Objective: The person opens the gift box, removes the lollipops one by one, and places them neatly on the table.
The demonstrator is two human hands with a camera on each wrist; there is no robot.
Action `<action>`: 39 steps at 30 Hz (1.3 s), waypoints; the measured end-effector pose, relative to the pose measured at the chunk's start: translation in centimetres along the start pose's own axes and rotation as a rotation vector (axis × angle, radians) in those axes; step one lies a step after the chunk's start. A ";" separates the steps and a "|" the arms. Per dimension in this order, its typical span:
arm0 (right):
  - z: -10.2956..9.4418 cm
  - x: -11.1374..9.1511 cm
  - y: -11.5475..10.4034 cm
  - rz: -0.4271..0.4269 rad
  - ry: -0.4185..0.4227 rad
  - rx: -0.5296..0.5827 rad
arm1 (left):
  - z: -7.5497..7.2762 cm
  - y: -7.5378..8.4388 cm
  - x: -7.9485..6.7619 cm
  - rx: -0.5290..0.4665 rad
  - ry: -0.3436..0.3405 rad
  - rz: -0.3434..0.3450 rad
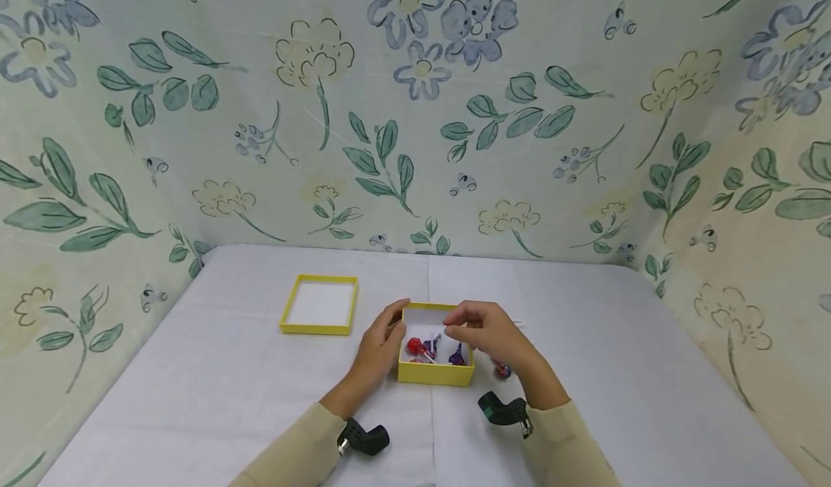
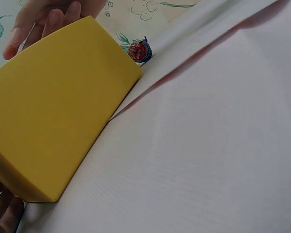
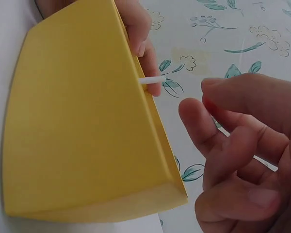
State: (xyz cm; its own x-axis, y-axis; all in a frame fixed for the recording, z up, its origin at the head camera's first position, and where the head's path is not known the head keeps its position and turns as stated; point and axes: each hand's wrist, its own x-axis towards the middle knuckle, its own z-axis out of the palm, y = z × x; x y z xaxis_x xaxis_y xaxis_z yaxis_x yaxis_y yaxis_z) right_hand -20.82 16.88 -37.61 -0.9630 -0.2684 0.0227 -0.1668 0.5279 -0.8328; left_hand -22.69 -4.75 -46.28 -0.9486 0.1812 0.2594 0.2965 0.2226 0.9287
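A yellow box point(image 1: 435, 375) with a white inside stands on the table, its top uncovered. Inside it lie a red lollipop point(image 1: 414, 345) and dark purple lollipops point(image 1: 456, 357); a white stick point(image 3: 152, 80) pokes up past the rim. My left hand point(image 1: 376, 344) holds the box by its left wall, fingers toward the back corner. Over the box's right side hovers my right hand point(image 1: 488, 332), its fingers bent and thumb and forefinger apart, nothing seen between them. A red and blue wrapped lollipop point(image 1: 502, 369) lies right of the box, partly hidden by the right wrist.
A yellow-rimmed lid point(image 1: 318, 330), white inside, lies at the back left of the box. Behind the right hand a thin white stick point(image 1: 517, 322) shows on the white tablecloth point(image 1: 214, 393). Flower-patterned cloth point(image 1: 363, 205) hangs behind the table and at both sides.
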 end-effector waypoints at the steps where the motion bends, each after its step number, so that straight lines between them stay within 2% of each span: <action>1: 0.2 0.0 -0.1 -0.007 -0.001 -0.015 | 0.0 0.0 0.0 -0.001 -0.001 -0.001; 7: 1.3 0.1 -0.3 -0.028 -0.003 -0.113 | 0.0 0.1 0.0 -0.013 -0.010 0.002; 14: 1.8 0.0 -0.2 -0.054 -0.032 -0.129 | 0.0 0.3 0.0 -0.008 -0.018 -0.025; 26: 2.0 0.1 -0.1 -0.160 -0.095 -0.244 | -0.1 -0.1 0.1 0.011 0.001 0.012; 39: 2.0 0.1 -0.3 -0.117 -0.103 -0.277 | -0.1 -0.1 0.1 0.011 -0.002 0.010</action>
State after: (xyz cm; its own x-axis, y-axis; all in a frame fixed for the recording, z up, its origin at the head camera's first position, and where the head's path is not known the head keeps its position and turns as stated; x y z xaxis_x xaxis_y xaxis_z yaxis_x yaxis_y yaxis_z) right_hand -20.47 15.06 -38.46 -0.9098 -0.4129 0.0417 -0.3401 0.6840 -0.6453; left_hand -22.86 -4.85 -46.28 -0.9455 0.1853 0.2677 0.3068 0.2314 0.9232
